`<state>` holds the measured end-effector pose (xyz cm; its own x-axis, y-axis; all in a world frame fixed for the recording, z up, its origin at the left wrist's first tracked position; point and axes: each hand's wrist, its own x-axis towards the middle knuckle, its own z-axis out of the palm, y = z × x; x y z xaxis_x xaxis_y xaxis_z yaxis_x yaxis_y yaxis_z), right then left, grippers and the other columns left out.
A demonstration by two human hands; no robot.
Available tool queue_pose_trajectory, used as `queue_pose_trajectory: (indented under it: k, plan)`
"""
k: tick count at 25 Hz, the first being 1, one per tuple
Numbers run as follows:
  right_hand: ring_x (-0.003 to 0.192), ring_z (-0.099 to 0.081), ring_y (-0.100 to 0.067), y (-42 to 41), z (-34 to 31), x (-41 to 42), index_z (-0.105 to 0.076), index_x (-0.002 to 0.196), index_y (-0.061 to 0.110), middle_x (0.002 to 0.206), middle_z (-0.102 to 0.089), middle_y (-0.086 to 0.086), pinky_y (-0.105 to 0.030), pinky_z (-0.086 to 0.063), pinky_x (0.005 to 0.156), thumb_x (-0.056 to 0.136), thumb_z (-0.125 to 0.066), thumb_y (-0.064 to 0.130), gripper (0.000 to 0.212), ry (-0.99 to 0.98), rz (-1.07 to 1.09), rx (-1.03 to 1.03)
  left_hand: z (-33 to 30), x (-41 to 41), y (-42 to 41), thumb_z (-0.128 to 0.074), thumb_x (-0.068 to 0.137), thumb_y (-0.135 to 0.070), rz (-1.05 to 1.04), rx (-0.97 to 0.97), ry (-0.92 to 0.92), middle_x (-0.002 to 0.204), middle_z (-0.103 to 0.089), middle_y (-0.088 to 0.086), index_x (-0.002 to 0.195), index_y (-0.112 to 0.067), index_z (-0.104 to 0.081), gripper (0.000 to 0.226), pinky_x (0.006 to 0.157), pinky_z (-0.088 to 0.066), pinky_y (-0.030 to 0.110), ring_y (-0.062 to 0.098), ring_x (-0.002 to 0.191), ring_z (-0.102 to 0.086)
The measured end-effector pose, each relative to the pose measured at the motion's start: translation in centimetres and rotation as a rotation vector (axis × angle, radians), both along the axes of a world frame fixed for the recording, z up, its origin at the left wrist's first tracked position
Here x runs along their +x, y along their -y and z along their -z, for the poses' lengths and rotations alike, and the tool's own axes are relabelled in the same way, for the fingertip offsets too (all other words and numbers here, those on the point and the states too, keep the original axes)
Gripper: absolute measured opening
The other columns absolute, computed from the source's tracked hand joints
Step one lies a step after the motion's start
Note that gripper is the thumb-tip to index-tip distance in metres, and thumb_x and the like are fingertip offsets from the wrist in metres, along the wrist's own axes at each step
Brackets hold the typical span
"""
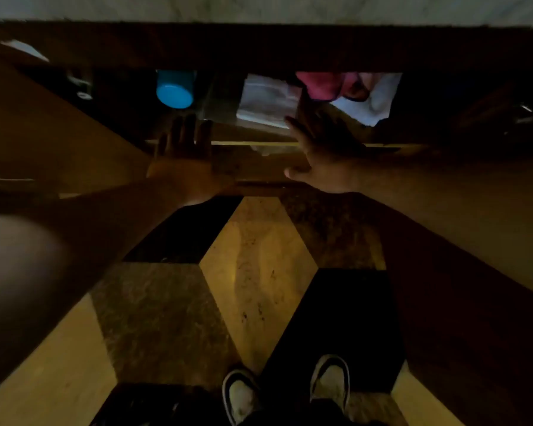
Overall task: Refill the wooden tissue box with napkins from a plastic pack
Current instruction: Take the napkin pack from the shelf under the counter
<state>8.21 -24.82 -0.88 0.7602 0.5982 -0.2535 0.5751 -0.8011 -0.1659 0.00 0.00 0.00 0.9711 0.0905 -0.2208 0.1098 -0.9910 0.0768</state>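
I look down into a dark open cabinet under a counter. A clear plastic pack of white napkins [266, 101] lies on the shelf inside. My right hand [319, 149] reaches in with fingers spread, its fingertips touching the pack's right side. My left hand [183, 149] is stretched out flat with fingers apart at the shelf's front edge, left of the pack and not touching it. No wooden tissue box is in view.
A blue cylindrical container [175, 89] stands left of the pack. A pink and white package [348, 90] lies behind my right hand. Open cabinet doors [59, 127] flank the opening. My shoes [285, 392] stand on a patterned tile floor.
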Motion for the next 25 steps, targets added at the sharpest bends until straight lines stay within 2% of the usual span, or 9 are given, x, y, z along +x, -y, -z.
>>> queue_pose_trajectory:
  k: [3, 7, 10, 12, 15, 17, 19, 22, 25]
  plan:
    - [0.155, 0.003, -0.037, -1.2, 1.6, 2.9, -0.001, 0.161, 0.022, 0.169, 0.006, -0.015, -0.056, -0.009, 0.123, 0.09, -0.053, 0.064, 0.096, 0.116, -0.033, 0.058, 2.6, 2.8, 0.0, -0.06, 0.085, -0.065, -0.005, -0.021, 0.079, 0.169, 0.003, 0.015, 0.16, -0.023, 0.001, 0.105, 0.123, -0.007, 0.056, 0.037, 0.154, 0.002]
    - [0.154, -0.003, -0.037, -3.1, 2.6, 5.5, -0.003, 0.161, 0.019, 0.169, -0.001, -0.016, -0.048, -0.013, 0.122, 0.088, -0.059, 0.061, 0.101, 0.168, -0.074, 0.13, 4.6, 6.7, 0.3, -0.067, 0.08, -0.06, 0.126, -0.062, 0.258, 0.168, -0.007, 0.013, 0.16, -0.019, -0.007, 0.108, 0.122, -0.013, 0.056, 0.036, 0.153, -0.006]
    - [0.155, -0.001, -0.036, -4.7, 4.1, 6.7, -0.002, 0.161, 0.018, 0.168, -0.001, -0.019, -0.043, -0.013, 0.124, 0.089, -0.064, 0.054, 0.102, 0.174, -0.052, 0.189, 5.7, 8.8, -0.1, -0.067, 0.076, -0.065, 0.196, -0.08, 0.283, 0.168, -0.011, 0.013, 0.16, -0.019, -0.007, 0.114, 0.123, -0.012, 0.054, 0.036, 0.153, -0.009]
    - [0.155, 0.0, -0.035, -5.5, 5.1, 7.3, 0.001, 0.161, 0.02, 0.168, 0.001, -0.019, -0.044, -0.011, 0.124, 0.09, -0.064, 0.051, 0.101, 0.161, -0.059, 0.227, 6.7, 9.5, -0.3, -0.07, 0.076, -0.061, 0.267, -0.105, 0.291, 0.166, -0.015, 0.015, 0.16, -0.017, -0.013, 0.111, 0.123, -0.012, 0.05, 0.035, 0.152, -0.012]
    - [0.155, -0.001, -0.032, -6.0, 6.1, 7.9, 0.001, 0.161, 0.022, 0.168, 0.001, -0.016, -0.045, -0.012, 0.124, 0.091, -0.062, 0.049, 0.098, 0.168, -0.064, 0.26, 8.1, 9.4, -0.7, -0.057, 0.073, -0.066, 0.327, -0.115, 0.36, 0.165, -0.021, 0.016, 0.159, -0.016, -0.019, 0.107, 0.123, -0.015, 0.046, 0.035, 0.152, -0.017]
    - [0.156, 0.005, -0.031, -6.0, 6.7, 8.3, -0.001, 0.161, 0.024, 0.169, 0.004, -0.014, -0.046, -0.007, 0.125, 0.093, -0.058, 0.05, 0.093, 0.19, -0.06, 0.245, 8.6, 9.1, -0.8, -0.047, 0.07, -0.072, 0.304, -0.117, 0.4, 0.163, -0.026, 0.015, 0.158, -0.018, -0.022, 0.106, 0.119, -0.014, 0.04, 0.034, 0.15, -0.022]
    - [0.156, 0.009, -0.028, -5.8, 7.4, 8.3, -0.005, 0.161, 0.023, 0.17, 0.006, -0.013, -0.043, -0.002, 0.125, 0.096, -0.055, 0.05, 0.087, 0.186, -0.062, 0.262, 9.2, 8.9, -0.9, -0.045, 0.073, -0.071, 0.322, -0.119, 0.436, 0.161, -0.032, 0.016, 0.157, -0.019, -0.025, 0.101, 0.114, -0.017, 0.036, 0.035, 0.147, -0.027]
    - [0.155, 0.009, -0.025, -5.5, 7.6, 7.9, -0.012, 0.161, 0.02, 0.17, 0.003, -0.01, -0.032, 0.001, 0.12, 0.098, -0.052, 0.051, 0.08, 0.199, -0.104, 0.312, 9.6, 8.7, -1.2, -0.046, 0.08, -0.067, 0.355, -0.118, 0.458, 0.157, -0.037, 0.015, 0.155, -0.018, -0.028, 0.092, 0.117, -0.025, 0.044, 0.035, 0.144, -0.033]
    - [0.155, 0.001, -0.023, -4.8, 7.4, 7.5, -0.017, 0.16, 0.02, 0.169, -0.003, -0.008, -0.033, -0.007, 0.12, 0.095, -0.055, 0.056, 0.084, 0.171, -0.174, 0.338, 9.5, 8.6, -1.1, -0.043, 0.081, -0.067, 0.346, -0.065, 0.455, 0.155, -0.04, 0.016, 0.155, -0.016, -0.028, 0.091, 0.115, -0.033, 0.052, 0.037, 0.142, -0.037]
